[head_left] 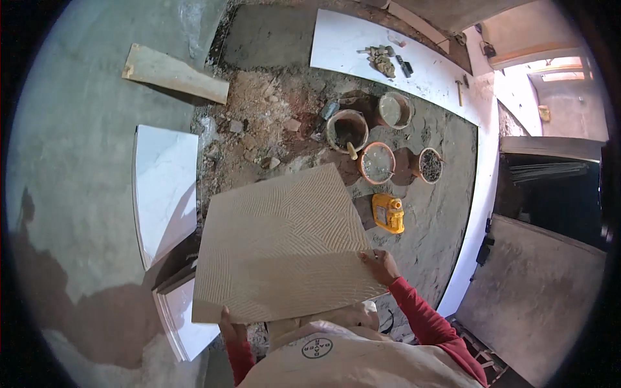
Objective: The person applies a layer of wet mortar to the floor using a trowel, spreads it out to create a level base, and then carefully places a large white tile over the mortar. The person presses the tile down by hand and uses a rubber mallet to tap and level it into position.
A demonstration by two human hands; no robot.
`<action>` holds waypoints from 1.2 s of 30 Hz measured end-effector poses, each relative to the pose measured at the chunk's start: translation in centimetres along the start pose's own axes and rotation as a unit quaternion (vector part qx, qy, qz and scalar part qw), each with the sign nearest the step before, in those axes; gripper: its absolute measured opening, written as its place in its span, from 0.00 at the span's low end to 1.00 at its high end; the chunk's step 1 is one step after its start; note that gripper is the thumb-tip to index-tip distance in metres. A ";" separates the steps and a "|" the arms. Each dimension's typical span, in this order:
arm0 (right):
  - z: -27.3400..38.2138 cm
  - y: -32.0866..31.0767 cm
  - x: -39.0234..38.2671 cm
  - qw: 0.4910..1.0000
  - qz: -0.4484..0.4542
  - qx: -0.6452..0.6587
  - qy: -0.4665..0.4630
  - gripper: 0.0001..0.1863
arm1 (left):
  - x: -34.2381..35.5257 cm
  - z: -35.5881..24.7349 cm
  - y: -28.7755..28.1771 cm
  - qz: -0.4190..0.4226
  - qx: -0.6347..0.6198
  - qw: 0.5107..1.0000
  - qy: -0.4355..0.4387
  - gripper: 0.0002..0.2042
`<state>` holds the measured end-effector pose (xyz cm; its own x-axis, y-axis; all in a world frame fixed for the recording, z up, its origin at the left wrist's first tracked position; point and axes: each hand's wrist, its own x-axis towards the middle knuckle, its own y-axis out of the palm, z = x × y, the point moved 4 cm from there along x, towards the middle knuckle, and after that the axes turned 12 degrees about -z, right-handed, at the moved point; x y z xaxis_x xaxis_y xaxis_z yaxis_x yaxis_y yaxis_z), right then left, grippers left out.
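A large square tile [278, 239] is held level in front of my body, its upper face covered in beige ridged lines running in several directions. My left hand [233, 326] grips the near edge by the lower left corner, partly hidden under it. My right hand [381, 265] holds the right edge, thumb on top. Just beyond that edge a yellow jerrycan [388, 212] stands on the grey floor.
Several buckets [377, 160] stand amid rubble [259, 123]. White tiles [167, 174] lean on the left wall, below a board [174, 74]. Tools [385, 61] lie on white tiling [343, 35] along the back. A dark opening [550, 191] is at the right.
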<state>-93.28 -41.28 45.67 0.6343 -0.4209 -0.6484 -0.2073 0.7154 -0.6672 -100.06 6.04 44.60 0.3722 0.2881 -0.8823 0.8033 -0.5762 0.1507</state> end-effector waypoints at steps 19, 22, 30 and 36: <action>1.9 2.3 4.9 0.998 -0.030 -0.049 -0.027 0.22 | 3.4 4.3 -3.0 -0.109 -0.058 0.991 -0.058 0.27; -0.4 3.4 6.0 0.999 -0.034 -0.037 -0.010 0.24 | 3.2 4.6 -3.1 -0.121 -0.034 0.991 -0.047 0.27; -4.9 6.0 11.1 0.999 0.007 -0.028 -0.018 0.25 | 3.2 4.9 -3.7 -0.150 -0.008 0.989 -0.003 0.23; -6.2 5.6 13.5 0.881 0.283 0.282 0.253 0.22 | 3.1 4.8 -2.6 -0.184 0.015 0.983 -0.011 0.19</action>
<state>-90.52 -46.41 30.95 0.1054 -0.0001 -0.9944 0.1106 0.9938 0.0116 -103.25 4.77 39.29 0.0491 0.4639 -0.8845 0.8676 -0.4585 -0.1924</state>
